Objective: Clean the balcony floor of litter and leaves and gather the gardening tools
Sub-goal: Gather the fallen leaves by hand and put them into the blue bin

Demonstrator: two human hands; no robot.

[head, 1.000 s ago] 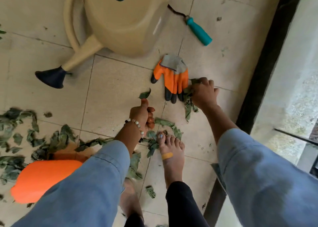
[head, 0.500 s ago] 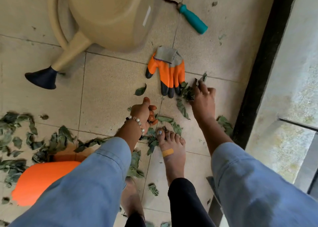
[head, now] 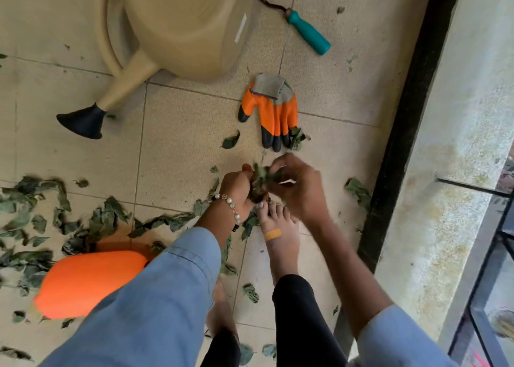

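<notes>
Beige tiled floor [head: 194,149] runs under everything, with a tan plastic watering can [head: 178,24] lying at top left, its black rose [head: 82,123] pointing down-left. Orange rounded plastic object [head: 89,282] sits at lower left among scattered green leaves [head: 105,219]. An orange-and-grey gardening glove [head: 271,113] lies flat mid-frame, a few leaves touching its black fingertips. A teal-handled hand tool [head: 308,33] lies well above it, near the black sill.

Since half a second ago: right hand [head: 299,191] was spread on the tile by the glove's fingertips; it has now come in to meet the left hand [head: 236,190] over the bare foot [head: 278,227]. Both hands now pinch one bunch of leaves [head: 262,179] between them, off the floor. Left hand, earlier a loose fist with thumb up, now wraps the bunch's lower part. Glove, tool and can unmoved.
</notes>
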